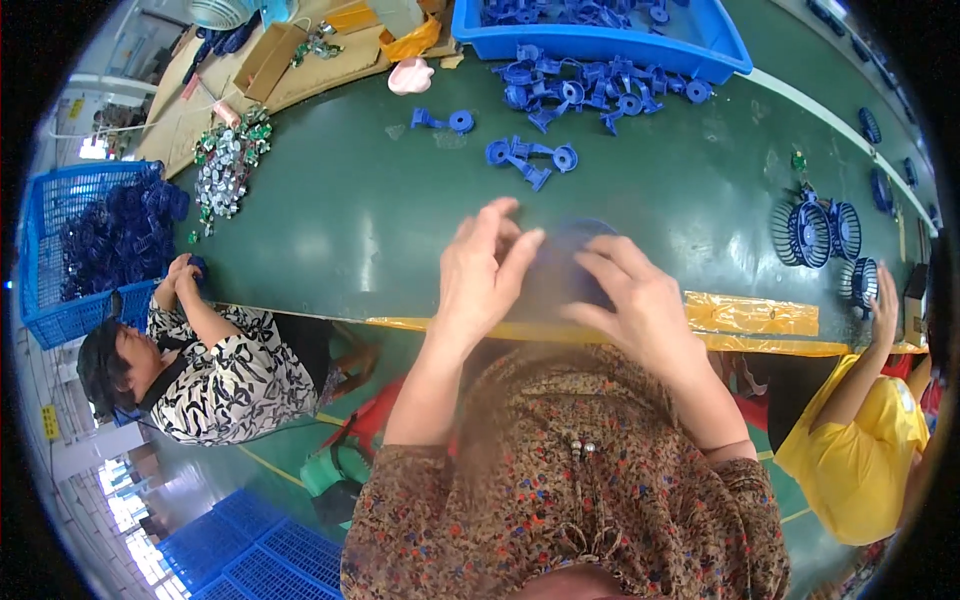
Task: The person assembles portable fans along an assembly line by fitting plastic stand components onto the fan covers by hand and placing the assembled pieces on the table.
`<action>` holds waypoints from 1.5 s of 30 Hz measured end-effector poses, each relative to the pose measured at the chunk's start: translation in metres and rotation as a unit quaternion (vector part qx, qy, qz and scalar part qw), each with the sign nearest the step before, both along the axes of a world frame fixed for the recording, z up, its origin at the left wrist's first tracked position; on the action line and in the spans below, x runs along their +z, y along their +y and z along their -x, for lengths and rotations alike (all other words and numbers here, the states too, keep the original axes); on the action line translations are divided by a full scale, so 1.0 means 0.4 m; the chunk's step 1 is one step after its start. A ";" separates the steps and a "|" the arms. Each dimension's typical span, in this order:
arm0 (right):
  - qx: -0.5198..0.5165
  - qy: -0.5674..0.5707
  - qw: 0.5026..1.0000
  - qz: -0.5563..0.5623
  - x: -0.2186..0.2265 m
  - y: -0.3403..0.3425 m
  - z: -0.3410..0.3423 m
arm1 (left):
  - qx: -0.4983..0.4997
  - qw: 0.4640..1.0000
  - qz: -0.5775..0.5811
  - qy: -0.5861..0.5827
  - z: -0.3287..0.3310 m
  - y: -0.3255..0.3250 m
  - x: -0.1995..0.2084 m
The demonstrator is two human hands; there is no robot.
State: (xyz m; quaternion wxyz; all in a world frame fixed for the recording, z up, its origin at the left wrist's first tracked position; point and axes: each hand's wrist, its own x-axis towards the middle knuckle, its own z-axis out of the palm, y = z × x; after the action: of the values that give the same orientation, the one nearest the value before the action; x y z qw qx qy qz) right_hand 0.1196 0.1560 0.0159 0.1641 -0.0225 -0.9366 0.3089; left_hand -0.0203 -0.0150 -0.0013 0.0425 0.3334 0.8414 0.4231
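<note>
A round blue part (566,270) is gripped between the left hand (482,272) and right hand (634,298), just above the green surface (350,220); fitting appears underway, so steady alignment is called for next.

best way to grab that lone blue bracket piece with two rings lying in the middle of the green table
Probably by the straight arm joining the two rings of the blue bracket piece, coming from above. It lies flat on the green table, clear of the pile, and the bar is narrow enough to pinch, while the rings are wider.
</note>
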 end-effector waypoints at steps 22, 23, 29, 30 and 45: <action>-0.212 0.040 0.971 -0.102 0.019 0.192 0.025 | -0.128 0.985 0.026 0.112 0.103 0.296 -0.027; -0.189 0.042 0.977 -0.088 -0.010 0.177 0.052 | -0.113 0.983 0.026 0.141 0.101 0.287 -0.044; -0.197 0.035 0.980 0.001 -0.114 0.133 0.128 | -0.130 0.986 0.004 0.105 0.098 0.249 -0.053; -0.197 0.047 0.979 0.014 -0.108 0.131 0.123 | -0.126 0.983 -0.003 0.130 0.100 0.244 -0.053; -0.209 0.098 0.970 0.074 -0.121 0.140 0.117 | -0.119 0.987 -0.037 0.100 0.111 0.248 -0.054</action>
State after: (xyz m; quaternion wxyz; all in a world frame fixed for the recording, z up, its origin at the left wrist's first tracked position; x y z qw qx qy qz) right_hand 0.0727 0.2120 -0.0325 0.3135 -0.1994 -0.8650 0.3372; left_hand -0.0647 0.0843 -0.0228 -0.0036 0.4733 0.7795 0.4103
